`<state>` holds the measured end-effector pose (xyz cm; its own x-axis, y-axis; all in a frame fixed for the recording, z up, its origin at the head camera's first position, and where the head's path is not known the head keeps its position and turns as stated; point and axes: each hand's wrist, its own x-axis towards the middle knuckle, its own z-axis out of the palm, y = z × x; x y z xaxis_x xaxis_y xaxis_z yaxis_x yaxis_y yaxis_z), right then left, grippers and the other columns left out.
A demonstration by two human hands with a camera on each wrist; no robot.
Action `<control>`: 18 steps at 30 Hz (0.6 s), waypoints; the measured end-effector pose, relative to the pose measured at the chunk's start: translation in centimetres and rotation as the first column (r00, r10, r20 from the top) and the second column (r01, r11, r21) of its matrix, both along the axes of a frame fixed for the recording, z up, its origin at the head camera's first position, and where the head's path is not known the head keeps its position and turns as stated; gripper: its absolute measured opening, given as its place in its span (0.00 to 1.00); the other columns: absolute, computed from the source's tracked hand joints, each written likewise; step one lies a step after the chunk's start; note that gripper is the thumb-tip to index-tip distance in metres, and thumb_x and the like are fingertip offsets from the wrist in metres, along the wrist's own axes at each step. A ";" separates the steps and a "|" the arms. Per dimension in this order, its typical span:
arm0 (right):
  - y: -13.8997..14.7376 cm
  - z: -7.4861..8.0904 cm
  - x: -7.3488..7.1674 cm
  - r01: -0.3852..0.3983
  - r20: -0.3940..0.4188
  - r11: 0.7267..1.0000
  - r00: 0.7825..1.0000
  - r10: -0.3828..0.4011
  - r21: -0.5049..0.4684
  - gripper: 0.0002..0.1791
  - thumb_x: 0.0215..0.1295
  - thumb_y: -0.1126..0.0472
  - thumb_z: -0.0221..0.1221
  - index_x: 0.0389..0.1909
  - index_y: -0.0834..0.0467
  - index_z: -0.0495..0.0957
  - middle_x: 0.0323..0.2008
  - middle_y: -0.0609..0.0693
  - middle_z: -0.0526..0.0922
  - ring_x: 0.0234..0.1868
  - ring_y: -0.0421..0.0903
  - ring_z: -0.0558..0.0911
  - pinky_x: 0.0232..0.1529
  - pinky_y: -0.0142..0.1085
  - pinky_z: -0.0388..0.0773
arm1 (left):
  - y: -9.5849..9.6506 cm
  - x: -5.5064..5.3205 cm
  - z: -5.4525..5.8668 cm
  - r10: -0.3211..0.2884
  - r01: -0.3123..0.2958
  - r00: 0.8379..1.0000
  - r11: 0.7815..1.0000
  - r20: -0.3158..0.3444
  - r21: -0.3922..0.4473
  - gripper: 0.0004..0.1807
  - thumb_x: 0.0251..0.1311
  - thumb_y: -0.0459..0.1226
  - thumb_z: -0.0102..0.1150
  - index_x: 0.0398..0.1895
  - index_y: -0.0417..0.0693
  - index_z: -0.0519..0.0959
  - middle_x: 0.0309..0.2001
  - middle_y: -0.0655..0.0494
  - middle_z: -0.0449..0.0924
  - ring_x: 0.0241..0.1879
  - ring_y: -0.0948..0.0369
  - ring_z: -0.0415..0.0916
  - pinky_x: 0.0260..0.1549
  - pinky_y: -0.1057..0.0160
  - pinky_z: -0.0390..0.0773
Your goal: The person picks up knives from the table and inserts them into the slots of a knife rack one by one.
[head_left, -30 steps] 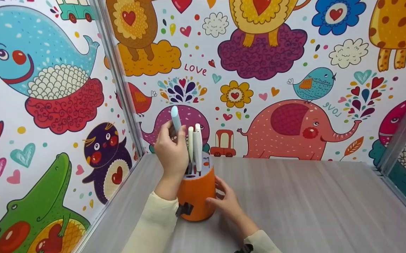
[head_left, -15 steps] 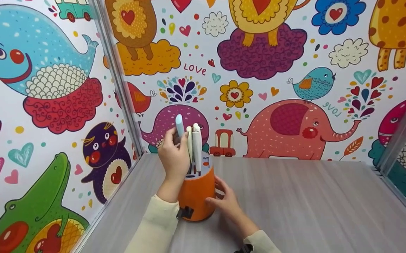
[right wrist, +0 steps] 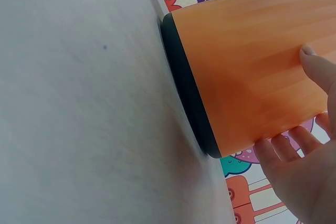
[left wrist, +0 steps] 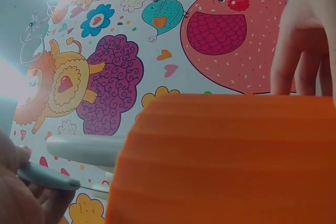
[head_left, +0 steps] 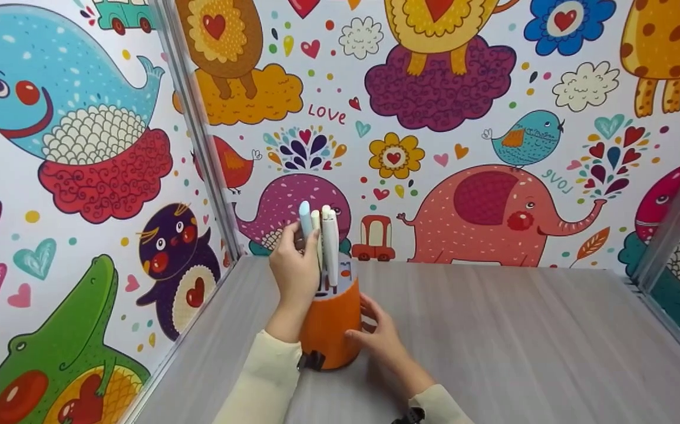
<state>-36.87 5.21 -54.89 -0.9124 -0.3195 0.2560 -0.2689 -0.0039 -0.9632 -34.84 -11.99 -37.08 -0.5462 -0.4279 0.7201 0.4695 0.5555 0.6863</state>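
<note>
An orange knife block [head_left: 337, 324] with a grey slotted top stands upright on the table. My left hand [head_left: 296, 265] pinches the light blue handle of a knife [head_left: 305, 215] between thumb and fingers above the block's left side. In the left wrist view a short stretch of its blade [left wrist: 95, 188] shows between handle and block; the rest is hidden inside. Beside it rise white and cream knife handles [head_left: 330, 247]. My right hand [head_left: 378, 338] holds the block's right side, thumb on the near face and fingers [right wrist: 266, 156] round the far side.
The grey wood-look table [head_left: 493, 341] extends to the right of the block. Behind it and on the left stand printed cartoon walls [head_left: 464, 147], joined by a metal corner post [head_left: 198, 129]. A black strap piece [head_left: 313, 359] sits at my left cuff.
My left hand has lowered the blue-handled knife and moved it slightly right, further down into the block. My right hand has stayed on the block's side.
</note>
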 end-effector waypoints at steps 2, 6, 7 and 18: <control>0.0 0.0 0.2 0.005 0.014 1.000 1.000 -0.005 0.002 0.51 0.62 0.48 0.76 0.83 0.50 0.61 0.78 0.53 0.71 0.76 0.57 0.72 0.78 0.58 0.68 | 0.0 -0.1 -0.4 -0.010 0.010 1.000 1.000 0.019 0.007 0.16 0.71 0.38 0.69 0.54 0.37 0.83 0.45 0.43 0.90 0.40 0.51 0.89 0.43 0.49 0.91; -0.1 0.1 0.4 0.003 0.032 1.000 0.999 -0.003 0.000 0.53 0.61 0.45 0.76 0.83 0.47 0.60 0.79 0.50 0.70 0.76 0.54 0.72 0.79 0.55 0.68 | -0.1 -0.3 -1.1 -0.037 0.035 0.997 0.999 0.062 0.032 0.16 0.71 0.39 0.68 0.55 0.38 0.83 0.46 0.43 0.90 0.40 0.51 0.89 0.43 0.50 0.91; -0.1 0.2 0.3 0.002 0.032 1.000 0.999 -0.002 -0.002 0.53 0.62 0.45 0.76 0.83 0.47 0.59 0.79 0.50 0.69 0.76 0.54 0.72 0.79 0.55 0.68 | -0.2 -0.3 -1.2 -0.043 0.040 0.997 0.998 0.070 0.037 0.16 0.71 0.39 0.68 0.55 0.38 0.83 0.46 0.43 0.90 0.41 0.51 0.89 0.44 0.50 0.91; 0.0 0.1 0.0 -0.010 0.049 1.000 0.999 0.010 -0.009 0.51 0.62 0.46 0.76 0.83 0.47 0.61 0.78 0.51 0.70 0.77 0.55 0.71 0.78 0.57 0.68 | 0.0 -0.3 -2.7 -0.069 0.065 0.992 0.997 0.104 0.045 0.16 0.72 0.39 0.68 0.56 0.39 0.83 0.48 0.41 0.91 0.44 0.49 0.91 0.45 0.48 0.91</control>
